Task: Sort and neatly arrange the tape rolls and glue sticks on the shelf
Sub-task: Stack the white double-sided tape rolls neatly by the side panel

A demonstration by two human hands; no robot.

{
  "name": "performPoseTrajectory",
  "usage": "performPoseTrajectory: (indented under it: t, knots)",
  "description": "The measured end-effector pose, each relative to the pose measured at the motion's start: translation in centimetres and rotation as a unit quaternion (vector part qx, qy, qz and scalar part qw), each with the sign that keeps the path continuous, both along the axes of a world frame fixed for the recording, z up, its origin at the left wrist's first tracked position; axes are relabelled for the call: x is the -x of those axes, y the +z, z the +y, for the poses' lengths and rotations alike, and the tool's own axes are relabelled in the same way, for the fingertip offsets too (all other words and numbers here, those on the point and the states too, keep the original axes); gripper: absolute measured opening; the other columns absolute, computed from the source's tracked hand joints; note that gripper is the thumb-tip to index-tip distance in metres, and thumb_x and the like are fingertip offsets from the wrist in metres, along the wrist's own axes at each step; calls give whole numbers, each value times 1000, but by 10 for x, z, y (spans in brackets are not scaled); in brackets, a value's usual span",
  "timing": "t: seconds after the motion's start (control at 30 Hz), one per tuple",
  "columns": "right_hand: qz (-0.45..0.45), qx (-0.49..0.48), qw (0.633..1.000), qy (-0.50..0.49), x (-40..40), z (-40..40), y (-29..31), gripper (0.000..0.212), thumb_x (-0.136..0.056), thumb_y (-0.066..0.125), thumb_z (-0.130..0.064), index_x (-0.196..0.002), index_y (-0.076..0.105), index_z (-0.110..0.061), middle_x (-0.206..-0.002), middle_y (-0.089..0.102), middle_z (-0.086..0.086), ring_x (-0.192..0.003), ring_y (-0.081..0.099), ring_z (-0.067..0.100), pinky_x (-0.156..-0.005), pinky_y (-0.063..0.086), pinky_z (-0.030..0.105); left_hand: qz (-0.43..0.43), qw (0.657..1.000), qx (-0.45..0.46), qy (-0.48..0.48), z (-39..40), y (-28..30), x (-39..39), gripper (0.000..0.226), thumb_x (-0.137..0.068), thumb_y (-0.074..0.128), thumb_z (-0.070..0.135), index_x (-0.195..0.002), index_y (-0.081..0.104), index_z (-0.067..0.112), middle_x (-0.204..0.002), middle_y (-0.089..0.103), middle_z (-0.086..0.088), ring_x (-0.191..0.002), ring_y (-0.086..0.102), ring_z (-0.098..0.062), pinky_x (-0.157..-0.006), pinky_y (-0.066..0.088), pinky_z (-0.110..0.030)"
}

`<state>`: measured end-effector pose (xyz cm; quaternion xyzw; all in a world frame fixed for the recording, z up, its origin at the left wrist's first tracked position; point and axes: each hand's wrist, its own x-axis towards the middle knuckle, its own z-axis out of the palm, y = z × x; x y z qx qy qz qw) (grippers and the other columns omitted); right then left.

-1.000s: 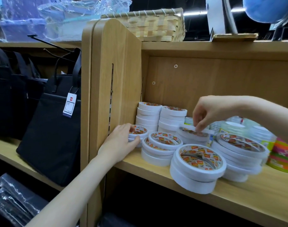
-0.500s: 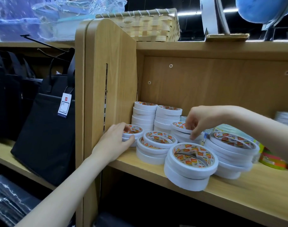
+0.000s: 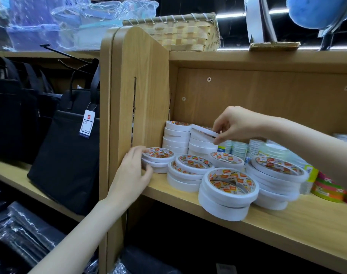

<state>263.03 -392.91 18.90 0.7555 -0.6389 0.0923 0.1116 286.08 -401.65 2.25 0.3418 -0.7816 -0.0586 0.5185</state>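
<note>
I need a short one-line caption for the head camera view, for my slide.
Right hand sets a thin tape roll on a rear stack; left hand steadies the small front stack.

**Bkgd: shop shelving, wood units**

Light wood shelf unit (image 3: 267, 224) w/ upright side panel (image 3: 141, 91), slotted strip down its face; back board (image 3: 267, 99) w/ visible screws. On top: woven basket (image 3: 174, 30), plastic-wrapped boxes (image 3: 74, 22) to left, blue rounded object (image 3: 316, 10) far right. Left bay: black bags (image 3: 68, 147), one w/ white hang tag (image 3: 87, 123). Strip light (image 3: 247, 14) glows overhead at the far side. Dark wrapped goods (image 3: 20, 234) low left.
</note>
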Motion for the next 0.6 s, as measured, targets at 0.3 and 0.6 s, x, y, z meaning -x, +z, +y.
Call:
performPoseTrajectory:
  t: [0.3,0.6]
  knots:
    - [55,-46,993,95,-82,-75,-35,22,-73,77,-24,-87,73,-7,-58,52,-8,-52,44,3,-49,30,9,14,998,-68,5,13,-7,-14,49,-87,58,9,-132,38,9,-132,46,-2,-120,46,-11,-96,33,-16]
    - [-18,22,999,30,-29,-41,0,24,-74,77,-23,-59,59,-19,-56,52,-7,-53,43,4,-46,32,9,13,997,-72,-22,4,4,-8,50,-90,57,13,-136,39,14,-135,47,2,-125,45,-10,-97,32,-15]
